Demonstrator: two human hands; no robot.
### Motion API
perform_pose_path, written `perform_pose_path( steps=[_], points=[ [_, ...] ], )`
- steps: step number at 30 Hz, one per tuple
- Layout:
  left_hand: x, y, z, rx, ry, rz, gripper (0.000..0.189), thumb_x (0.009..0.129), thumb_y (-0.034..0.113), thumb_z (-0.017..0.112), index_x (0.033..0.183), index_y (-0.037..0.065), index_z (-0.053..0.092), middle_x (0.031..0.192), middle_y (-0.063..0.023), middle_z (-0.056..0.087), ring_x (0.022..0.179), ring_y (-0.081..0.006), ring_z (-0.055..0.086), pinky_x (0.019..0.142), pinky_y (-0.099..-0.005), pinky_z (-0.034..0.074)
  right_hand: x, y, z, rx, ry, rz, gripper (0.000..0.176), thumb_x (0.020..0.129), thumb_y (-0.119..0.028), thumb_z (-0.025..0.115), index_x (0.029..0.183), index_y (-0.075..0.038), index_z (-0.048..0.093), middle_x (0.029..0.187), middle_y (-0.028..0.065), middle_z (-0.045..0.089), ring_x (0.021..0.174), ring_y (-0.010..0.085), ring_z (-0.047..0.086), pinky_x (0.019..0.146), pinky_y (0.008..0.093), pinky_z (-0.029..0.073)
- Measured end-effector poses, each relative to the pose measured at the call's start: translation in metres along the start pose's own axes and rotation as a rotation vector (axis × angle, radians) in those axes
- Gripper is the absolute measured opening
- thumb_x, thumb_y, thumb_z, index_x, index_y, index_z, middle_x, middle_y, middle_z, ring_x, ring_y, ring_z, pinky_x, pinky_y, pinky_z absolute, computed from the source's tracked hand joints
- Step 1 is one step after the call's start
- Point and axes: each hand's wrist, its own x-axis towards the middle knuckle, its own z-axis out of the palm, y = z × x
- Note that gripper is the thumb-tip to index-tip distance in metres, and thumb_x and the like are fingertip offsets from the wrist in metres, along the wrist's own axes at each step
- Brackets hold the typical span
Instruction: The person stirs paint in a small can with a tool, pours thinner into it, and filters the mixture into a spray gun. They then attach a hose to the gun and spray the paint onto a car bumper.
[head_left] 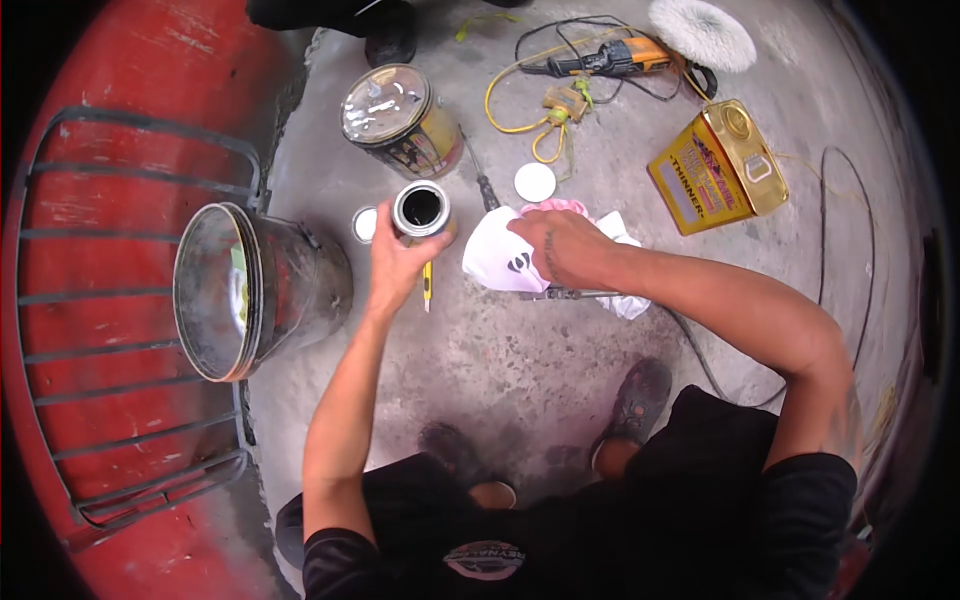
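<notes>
My left hand (393, 262) is closed around a small open can (447, 226) with dark contents, held upright over the concrete floor. My right hand (572, 250) grips a bunched white cloth (492, 256) with a dark logo; its fingertips are partly hidden in the folds. Pinkish fabric shows beside that hand. Just below the can lies a yellow utility knife (428, 287). A white round disc (535, 182) rests above the cloth, and a smaller pale disc (365, 224) sits left of the can. A dark-handled tool (487, 192) lies between can and cloth.
A large bucket (320, 270) stands at left, near a metal rack (140, 351). Behind the can is a paint-smeared pail (425, 150). A yellow thinner tin (700, 175) stands right. Farther back lie an orange power tool (630, 57), a fluffy white pad (703, 35) and cords.
</notes>
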Motion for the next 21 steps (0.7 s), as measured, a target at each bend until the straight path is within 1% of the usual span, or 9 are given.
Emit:
perform_pose_path(
  steps=[2, 6, 7, 9, 10, 11, 15, 17, 21],
  points=[
    [-0.001, 0.029, -0.017, 0.057, -0.049, 0.022, 0.075, 0.076, 0.019, 0.095, 0.137, 0.0, 0.055, 0.125, -0.0098, 0.069, 0.117, -0.0187, 0.068, 0.107, -0.036, 0.052, 0.003, 0.002, 0.003, 0.011, -0.052, 0.024, 0.02, 0.083, -0.004, 0.068, 0.103, 0.001, 0.067, 0.099, 0.0212, 0.072, 0.098, 0.0433, 0.07, 0.084, 0.0537, 0.055],
    [-0.01, 0.078, -0.026, 0.27, -0.238, 0.027, 0.078, 0.073, 0.017, 0.093, 0.14, 0.001, 0.056, 0.128, -0.0097, 0.069, 0.121, -0.0213, 0.067, 0.111, -0.0387, 0.05, 0.002, 0.002, 0.004, 0.048, -0.083, 0.016, 0.026, 0.082, -0.002, 0.063, 0.107, 0.004, 0.063, 0.097, 0.0256, 0.069, 0.095, 0.0464, 0.069, 0.084, 0.0556, 0.054],
    [-0.011, 0.074, -0.024, 0.292, -0.264, 0.102, 0.076, 0.072, 0.017, 0.091, 0.138, 0.001, 0.058, 0.127, -0.0122, 0.07, 0.12, -0.0241, 0.068, 0.108, -0.0402, 0.052, 0.003, 0.0, 0.002, 0.055, -0.095, 0.032, 0.03, 0.083, -0.003, 0.063, 0.111, 0.004, 0.064, 0.098, 0.0256, 0.069, 0.096, 0.0465, 0.069, 0.085, 0.0557, 0.054],
    [-0.014, 0.075, -0.022, 0.353, -0.311, 0.125, 0.074, 0.072, 0.018, 0.091, 0.136, 0.001, 0.059, 0.126, -0.0136, 0.071, 0.119, -0.0257, 0.069, 0.106, -0.0407, 0.053, 0.002, -0.001, 0.001, 0.063, -0.105, 0.044, 0.033, 0.084, -0.003, 0.063, 0.115, 0.004, 0.065, 0.098, 0.0255, 0.07, 0.097, 0.0466, 0.07, 0.085, 0.0558, 0.055],
    [-0.015, 0.075, -0.02, 0.412, -0.357, 0.148, 0.072, 0.071, 0.019, 0.09, 0.135, 0.001, 0.06, 0.125, -0.015, 0.071, 0.118, -0.0272, 0.07, 0.104, -0.0412, 0.054, 0.001, -0.001, 0.001, 0.049, -0.045, 0.022, 0.028, 0.084, -0.004, 0.066, 0.111, 0.003, 0.065, 0.095, 0.0246, 0.072, 0.094, 0.045, 0.071, 0.082, 0.0547, 0.056],
    [-0.017, 0.074, -0.018, 0.435, -0.341, 0.233, 0.07, 0.071, 0.02, 0.089, 0.133, 0.003, 0.061, 0.121, -0.0168, 0.071, 0.112, -0.0327, 0.072, 0.098, -0.0427, 0.056, 0.0, 0.0, 0.002, 0.035, 0.014, 0.001, 0.023, 0.084, -0.005, 0.07, 0.106, 0.002, 0.065, 0.092, 0.0236, 0.073, 0.092, 0.0434, 0.073, 0.079, 0.0537, 0.057],
    [-0.017, 0.072, -0.02, 0.516, -0.409, 0.179, 0.074, 0.072, 0.024, 0.091, 0.136, 0.003, 0.061, 0.127, -0.0155, 0.07, 0.122, -0.0332, 0.067, 0.107, -0.044, 0.052, 0.0, 0.007, 0.0, 0.055, 0.006, 0.0, 0.025, 0.085, -0.005, 0.069, 0.109, 0.001, 0.065, 0.091, 0.0234, 0.074, 0.092, 0.0437, 0.074, 0.08, 0.0535, 0.057],
    [-0.017, 0.065, -0.021, 0.649, -0.41, 0.324, 0.072, 0.071, 0.023, 0.09, 0.135, 0.005, 0.062, 0.125, -0.0153, 0.069, 0.121, -0.037, 0.066, 0.106, -0.0473, 0.051, 0.0, 0.009, -0.001, 0.089, 0.0, 0.013, 0.027, 0.086, -0.004, 0.068, 0.113, -0.001, 0.066, 0.088, 0.0228, 0.075, 0.091, 0.0435, 0.074, 0.08, 0.0537, 0.058],
    [-0.021, 0.071, -0.017, 0.739, -0.397, 0.465, 0.073, 0.071, 0.022, 0.087, 0.138, 0.01, 0.061, 0.131, -0.0138, 0.065, 0.126, -0.0362, 0.062, 0.109, -0.0534, 0.044, 0.0, 0.015, 0.004, 0.143, 0.01, -0.001, 0.032, 0.086, -0.004, 0.067, 0.118, -0.003, 0.068, 0.089, 0.0224, 0.075, 0.091, 0.0434, 0.074, 0.08, 0.0538, 0.057]
  ],
)
